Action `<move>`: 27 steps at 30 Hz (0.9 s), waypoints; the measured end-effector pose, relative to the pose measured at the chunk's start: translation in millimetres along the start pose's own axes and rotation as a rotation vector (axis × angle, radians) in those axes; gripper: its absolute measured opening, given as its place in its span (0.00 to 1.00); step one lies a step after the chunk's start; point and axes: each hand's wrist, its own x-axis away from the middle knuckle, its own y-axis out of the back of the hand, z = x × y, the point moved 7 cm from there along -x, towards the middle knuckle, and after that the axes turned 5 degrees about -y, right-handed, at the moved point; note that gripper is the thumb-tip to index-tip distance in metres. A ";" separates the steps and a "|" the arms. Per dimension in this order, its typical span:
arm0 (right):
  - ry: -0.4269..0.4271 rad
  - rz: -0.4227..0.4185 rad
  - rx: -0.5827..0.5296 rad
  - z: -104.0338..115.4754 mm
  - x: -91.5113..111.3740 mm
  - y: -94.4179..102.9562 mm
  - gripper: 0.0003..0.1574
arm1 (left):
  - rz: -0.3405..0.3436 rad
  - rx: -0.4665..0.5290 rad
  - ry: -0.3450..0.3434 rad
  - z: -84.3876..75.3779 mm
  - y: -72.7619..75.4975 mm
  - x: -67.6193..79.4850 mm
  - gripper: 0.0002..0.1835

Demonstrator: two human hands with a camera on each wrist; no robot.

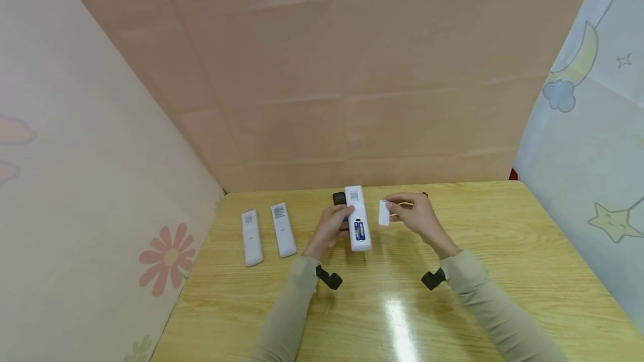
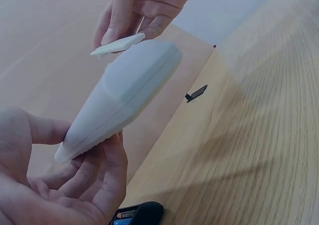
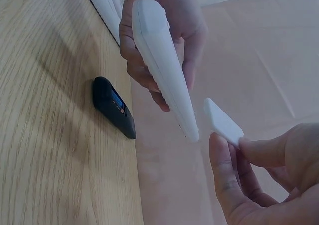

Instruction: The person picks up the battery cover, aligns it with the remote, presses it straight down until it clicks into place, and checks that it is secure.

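Observation:
My left hand [image 1: 332, 224] grips a white remote control [image 1: 358, 239] by its side, back facing up, above the table. Its battery compartment is uncovered and blue batteries [image 1: 359, 230] show inside. Between thumb and fingers, my right hand [image 1: 415, 214] pinches a small white battery cover [image 1: 384, 214], just right of the remote and apart from it. In the left wrist view the cover [image 2: 118, 45] appears close to the remote's wide end [image 2: 149, 60]. Behind the left hand lies a black remote [image 3: 113, 110] on the table, its battery compartment also uncovered with batteries showing.
Two more white remotes, one far left [image 1: 252, 238] and one nearer [image 1: 284, 230], lie face down on the wooden table [image 1: 478, 272]. A small black cover [image 2: 198, 92] lies near the table's back edge. Patterned walls stand left and right, with a tan one behind.

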 end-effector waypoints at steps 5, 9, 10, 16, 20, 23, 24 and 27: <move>0.006 -0.005 -0.012 2.4 -0.2 -3.6 0.16 | 0.001 -0.003 -0.011 -0.2 -2.5 -1.1 0.23; 0.006 0.001 -0.011 3.4 0.2 -5.5 0.16 | 0.002 -0.006 -0.013 0.7 -4.0 -1.2 0.22; 0.008 0.004 -0.011 3.3 0.3 -5.8 0.16 | 0.003 -0.005 -0.012 0.5 -4.5 -0.8 0.21; 0.019 0.022 -0.014 5.0 1.9 -7.0 0.16 | 0.004 -0.017 -0.003 0.9 -6.5 0.5 0.21; 0.014 0.027 -0.024 8.4 4.2 -9.3 0.15 | 0.005 -0.014 0.002 1.6 -8.2 -1.4 0.21; 0.016 0.031 -0.023 10.1 5.7 -11.0 0.15 | -0.009 -0.008 0.010 2.5 -9.1 -3.5 0.20; 0.018 0.032 -0.020 10.3 5.9 -11.5 0.15 | -0.012 -0.010 0.012 2.5 -9.4 -4.2 0.20; 0.026 0.033 -0.007 10.9 6.3 -12.5 0.17 | -0.026 -0.008 0.028 2.9 -10.3 -5.5 0.21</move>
